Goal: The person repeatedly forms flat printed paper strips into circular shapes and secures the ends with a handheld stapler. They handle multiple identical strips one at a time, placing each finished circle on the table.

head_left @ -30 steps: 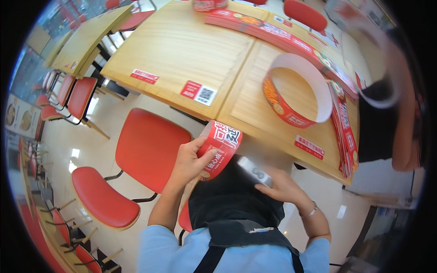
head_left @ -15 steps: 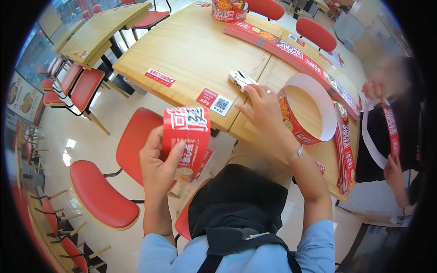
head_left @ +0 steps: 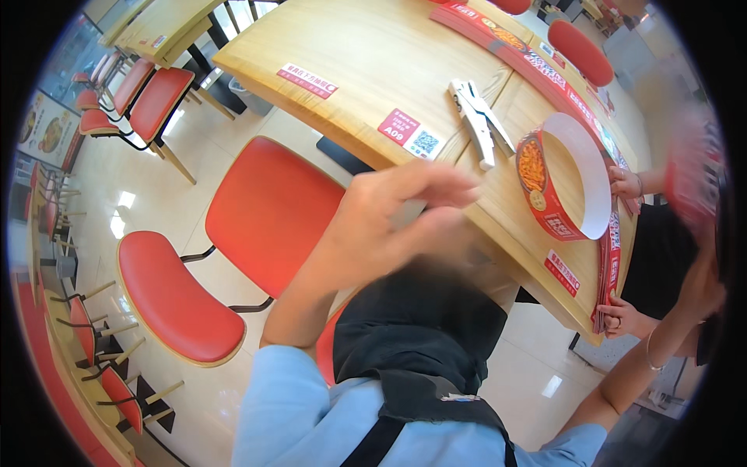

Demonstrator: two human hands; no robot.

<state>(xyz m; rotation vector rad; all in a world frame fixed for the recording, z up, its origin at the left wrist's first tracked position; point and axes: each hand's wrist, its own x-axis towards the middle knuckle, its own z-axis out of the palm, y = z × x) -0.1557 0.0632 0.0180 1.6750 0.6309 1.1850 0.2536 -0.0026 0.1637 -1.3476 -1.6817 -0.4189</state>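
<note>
My left hand point(head_left: 393, 218) is in front of the table's near edge, blurred, with thumb and fingers apart and nothing between them. At the far right, my right hand point(head_left: 704, 288) reaches out past the table corner, gripping a red printed paper band point(head_left: 694, 175) that is smeared by motion. A white stapler point(head_left: 475, 121) lies on the table beyond my left hand, its arms spread. Beside it stands a red printed paper ring point(head_left: 541, 187) with a white inside, closed into a loop.
A co-worker's hands point(head_left: 622, 183) hold a stack of red printed strips point(head_left: 611, 265) along the right table edge. Longer strips point(head_left: 513, 54) lie across the table's far side. Red chairs point(head_left: 268, 210) stand at my left.
My left hand has let go of the red band and moved right. My right hand has left the stapler and swung far right with a red band. The co-worker's hands moved onto the strip stack.
</note>
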